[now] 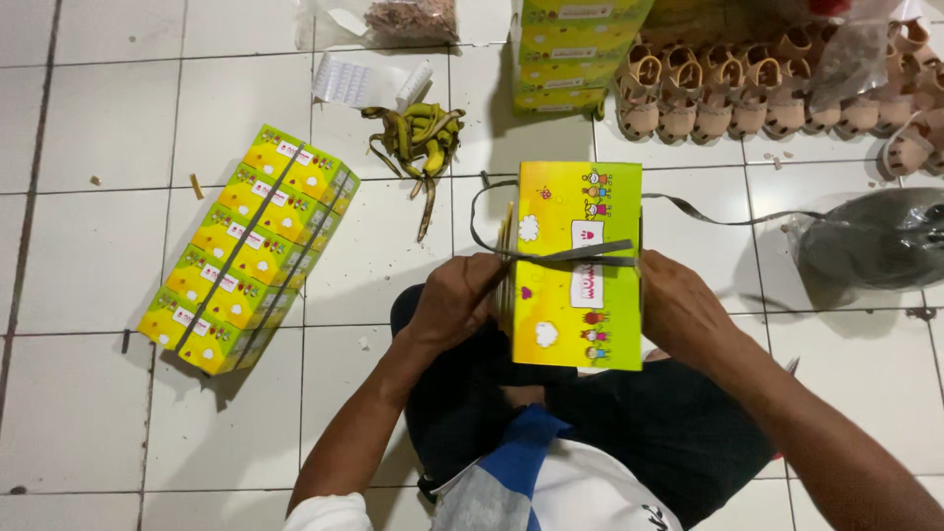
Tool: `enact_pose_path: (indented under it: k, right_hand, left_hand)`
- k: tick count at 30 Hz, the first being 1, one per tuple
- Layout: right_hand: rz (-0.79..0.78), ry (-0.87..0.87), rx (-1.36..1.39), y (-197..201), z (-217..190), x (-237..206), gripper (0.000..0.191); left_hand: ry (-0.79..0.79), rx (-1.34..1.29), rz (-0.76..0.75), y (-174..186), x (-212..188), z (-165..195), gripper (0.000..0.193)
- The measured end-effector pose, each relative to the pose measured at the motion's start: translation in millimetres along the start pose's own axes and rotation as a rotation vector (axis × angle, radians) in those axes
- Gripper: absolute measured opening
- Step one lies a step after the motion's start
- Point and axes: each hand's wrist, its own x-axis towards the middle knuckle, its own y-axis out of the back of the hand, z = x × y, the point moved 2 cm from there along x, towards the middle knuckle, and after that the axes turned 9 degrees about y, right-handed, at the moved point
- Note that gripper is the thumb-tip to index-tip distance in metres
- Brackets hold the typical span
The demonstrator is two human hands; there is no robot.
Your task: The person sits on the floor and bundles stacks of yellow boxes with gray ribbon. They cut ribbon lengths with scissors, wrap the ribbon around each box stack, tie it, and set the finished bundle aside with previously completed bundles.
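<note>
A stack of yellow-green printed cardboard boxes (577, 265) rests on my lap. A grey plastic strap (580, 258) runs across its top face and loops off to the left and right. My left hand (454, 300) pinches the strap at the stack's left side. Pressed against the right side of the stack is my right hand (680, 307), where the strap passes under it.
A strapped bundle of the same boxes (251, 246) lies on the white tile floor to the left. Banana peels (418, 138) and a paper sheet (369, 84) lie ahead. More boxes (570, 49), rows of small tan sandals (747, 93) and a grey plastic bag (875, 241) sit at upper right.
</note>
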Motion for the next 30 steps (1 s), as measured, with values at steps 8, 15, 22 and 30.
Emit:
enact_pose_path:
  k: [8, 15, 22, 30]
  right_hand:
    - [0.011, 0.186, -0.043, 12, 10, 11, 0.042]
    - [-0.063, 0.212, -0.005, 2, 31, 31, 0.033]
    - [-0.016, 0.464, -0.103, -9, 50, 42, 0.024]
    - [-0.083, 0.237, 0.105, -11, 51, 55, 0.030]
  left_hand:
    - [-0.040, 0.076, 0.097, -7, -12, 15, 0.015]
    - [-0.076, 0.022, 0.192, -2, -14, 18, 0.016]
    - [-0.069, 0.045, 0.243, 0, -13, 30, 0.016]
    - [-0.087, 0.165, 0.286, -3, -13, 30, 0.013]
